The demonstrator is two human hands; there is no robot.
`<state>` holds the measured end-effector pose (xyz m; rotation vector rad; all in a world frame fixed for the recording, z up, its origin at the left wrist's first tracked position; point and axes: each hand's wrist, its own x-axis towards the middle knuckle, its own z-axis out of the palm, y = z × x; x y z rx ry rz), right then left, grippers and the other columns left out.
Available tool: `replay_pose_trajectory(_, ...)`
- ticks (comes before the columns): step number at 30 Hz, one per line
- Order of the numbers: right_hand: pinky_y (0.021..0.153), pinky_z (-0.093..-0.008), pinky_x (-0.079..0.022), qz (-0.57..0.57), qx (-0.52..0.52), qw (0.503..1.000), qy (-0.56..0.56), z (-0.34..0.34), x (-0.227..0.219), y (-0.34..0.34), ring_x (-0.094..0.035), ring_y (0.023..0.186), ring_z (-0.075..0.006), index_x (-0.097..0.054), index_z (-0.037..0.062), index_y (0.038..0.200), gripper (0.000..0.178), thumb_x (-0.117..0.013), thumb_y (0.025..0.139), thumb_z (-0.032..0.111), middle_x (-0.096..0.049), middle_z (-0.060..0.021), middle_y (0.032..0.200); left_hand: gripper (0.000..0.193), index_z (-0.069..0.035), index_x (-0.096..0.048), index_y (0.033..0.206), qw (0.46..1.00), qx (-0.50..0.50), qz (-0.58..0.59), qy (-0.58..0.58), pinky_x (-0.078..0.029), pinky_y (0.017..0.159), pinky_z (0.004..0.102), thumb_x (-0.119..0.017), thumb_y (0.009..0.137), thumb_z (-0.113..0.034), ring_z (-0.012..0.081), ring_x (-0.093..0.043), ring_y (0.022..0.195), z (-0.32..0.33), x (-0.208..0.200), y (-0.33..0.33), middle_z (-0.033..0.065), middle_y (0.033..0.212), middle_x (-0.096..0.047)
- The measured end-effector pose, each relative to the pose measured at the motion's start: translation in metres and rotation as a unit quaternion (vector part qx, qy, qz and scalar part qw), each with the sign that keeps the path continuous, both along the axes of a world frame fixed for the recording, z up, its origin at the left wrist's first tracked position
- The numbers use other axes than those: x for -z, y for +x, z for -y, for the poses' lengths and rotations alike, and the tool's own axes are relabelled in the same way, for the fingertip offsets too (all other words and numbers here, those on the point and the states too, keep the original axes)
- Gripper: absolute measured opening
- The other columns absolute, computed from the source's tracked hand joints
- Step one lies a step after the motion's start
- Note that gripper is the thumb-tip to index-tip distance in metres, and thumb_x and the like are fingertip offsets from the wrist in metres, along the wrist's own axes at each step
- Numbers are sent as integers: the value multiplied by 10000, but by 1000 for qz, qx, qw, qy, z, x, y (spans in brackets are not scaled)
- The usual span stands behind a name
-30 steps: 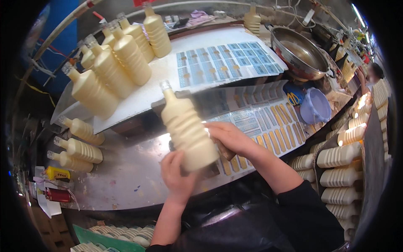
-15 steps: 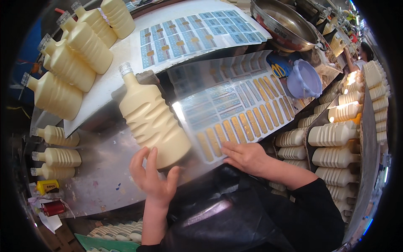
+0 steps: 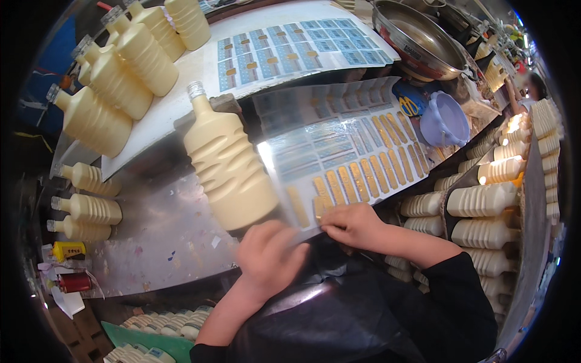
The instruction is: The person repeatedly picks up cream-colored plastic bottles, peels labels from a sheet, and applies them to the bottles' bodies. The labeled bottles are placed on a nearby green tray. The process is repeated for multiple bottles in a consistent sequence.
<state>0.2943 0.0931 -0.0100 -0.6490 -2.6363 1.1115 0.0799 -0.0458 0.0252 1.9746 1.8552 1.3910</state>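
Note:
My right hand (image 3: pixel 356 226) is at the near edge of a sheet of labels (image 3: pixel 311 228), fingers closed on the lower end of a gold label strip (image 3: pixel 318 209), which looks partly lifted. My left hand (image 3: pixel 269 257), smeared by motion, hovers just left of it, below the base of a cream bottle (image 3: pixel 229 166); its fingers are hard to make out. That bottle has a ribbed body and a clear-topped neck; it lies tilted, neck away from me, against a dark block (image 3: pixel 181 124). Nothing touches it from my hands.
Several cream bottles (image 3: pixel 115 75) stand at the far left, with smaller ones (image 3: pixel 91 209) below them. Another label sheet (image 3: pixel 254 75) lies on the white board. A lilac bucket (image 3: pixel 445 121) and metal basin (image 3: pixel 423 36) are at far right, beside racks of bottles (image 3: pixel 484 202).
My left hand has left the bottle's lower side and moved right and nearer me, toward my right hand. My right fingers have closed on a gold label strip. The view has shifted slightly.

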Motion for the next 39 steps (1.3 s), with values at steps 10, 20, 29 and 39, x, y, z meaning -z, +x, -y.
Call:
replay_pose_trajectory(10, 857, -332, -552, -195, 85, 969, -124, 19, -85, -79, -712, 995, -259, -721, -35, 1143, 232, -645, 961, 88, -727, -192, 1112, 293, -76, -642, 931, 982, -163, -97, 12, -485, 688, 440, -821, 711, -149, 340, -593, 797, -31, -42, -1, 110, 866, -603)
replay_pose_trajectory(20, 599, -199, -487, -106, -29, 919, -379, -29, -88, -113, -591, 673, -46, -513, 19, 1451, 589, -735, 956, 248, -607, -109, 1339, 74, 0, -724, 990, 922, -134, 362, 5, -501, 749, 262, -675, 960, -46, 101, -620, 837, -33, -46, -45, 21, 937, -686)
replay_pose_trajectory(29, 413, -195, -362, -115, 124, 908, -384, -66, -97, -173, -492, 437, -28, -690, 22, 943, 211, -669, 1001, 224, -593, 30, 601, 94, 11, -696, 947, 883, -237, 404, 32, -491, 849, 261, -734, 922, -72, 94, -588, 934, -70, -33, -90, 18, 970, -627)
replay_pose_trajectory(39, 600, -207, -477, -162, 175, 899, -368, -84, -52, -202, -579, 661, -32, -668, 23, 924, 181, -743, 922, 187, -658, 14, 776, 269, -17, -553, 1174, 851, -220, 476, 16, -483, 962, 310, -685, 952, -92, 165, -561, 1066, -90, -9, -107, 91, 1183, -536)
